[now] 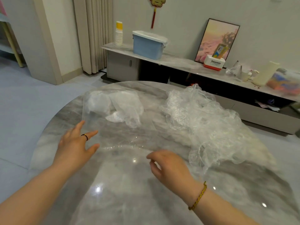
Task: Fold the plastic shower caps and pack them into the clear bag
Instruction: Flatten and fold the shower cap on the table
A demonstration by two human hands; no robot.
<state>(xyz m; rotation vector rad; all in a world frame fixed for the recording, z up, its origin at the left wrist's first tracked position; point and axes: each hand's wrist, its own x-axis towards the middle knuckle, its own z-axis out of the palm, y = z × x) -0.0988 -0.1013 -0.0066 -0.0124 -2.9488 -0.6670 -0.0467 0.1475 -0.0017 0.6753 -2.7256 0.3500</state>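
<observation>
Beside my spread left hand (76,143) and loosely curled, empty right hand (167,168), shower caps (203,120) looked flimsy (pinch an elastic rim).

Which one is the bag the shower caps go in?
Start at the round marble table. On its left half, beyond the left hand, lies the clear bag. It is flat and smooth with white caps inside, unlike the puffy crinkled pile to its right.

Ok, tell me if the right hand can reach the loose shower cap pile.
Probably yes: the right hand is right beside the shower cap pile, with nothing between them.
</observation>
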